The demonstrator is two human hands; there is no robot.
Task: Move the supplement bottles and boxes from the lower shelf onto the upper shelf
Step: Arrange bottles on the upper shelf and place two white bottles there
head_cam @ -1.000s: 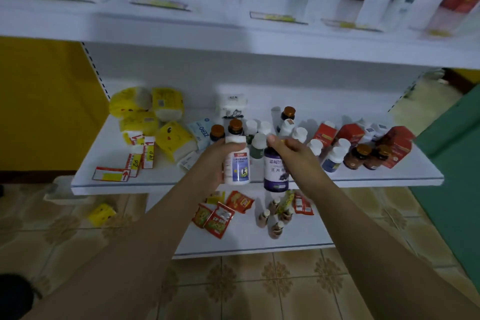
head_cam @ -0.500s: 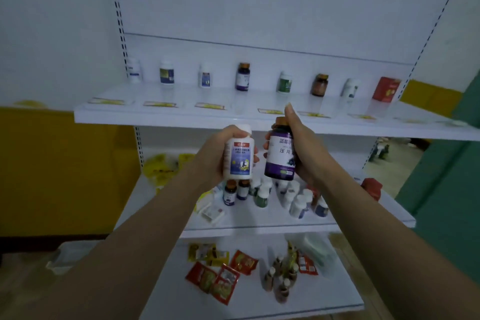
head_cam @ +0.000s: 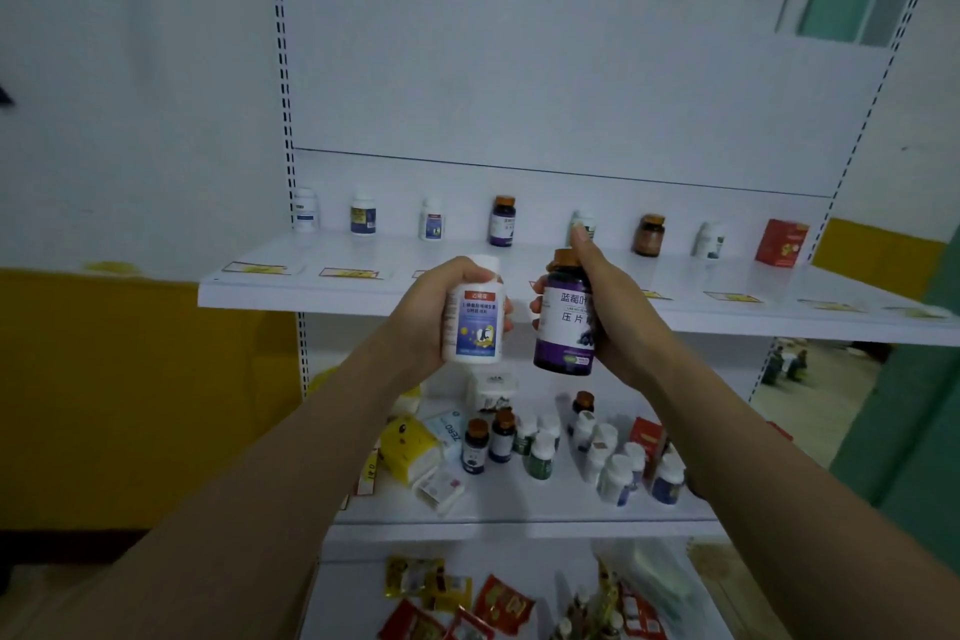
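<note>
Head view. Left hand [head_cam: 428, 314] wraps the white bottle [head_cam: 474, 327] round its body, fingers behind and thumb side at the front, label facing the camera. Right hand [head_cam: 615, 314] holds the purple bottle [head_cam: 563, 327] by its side, one finger up along the brown cap. Both bottles are upright, in the air just before the front edge of the upper shelf [head_cam: 311, 294], close to each other but apart.

A row of bottles and a red box [head_cam: 782, 242] stands at the back of the upper shelf. Many bottles and boxes remain on the lower shelf [head_cam: 519, 515].

Handling, as a guess: rigid plastic, light, smooth labels somewhat slippery. A mid-body grip suits them, and each should be set down flat on its base. They are tall and narrow, so they may tip if nudged.
</note>
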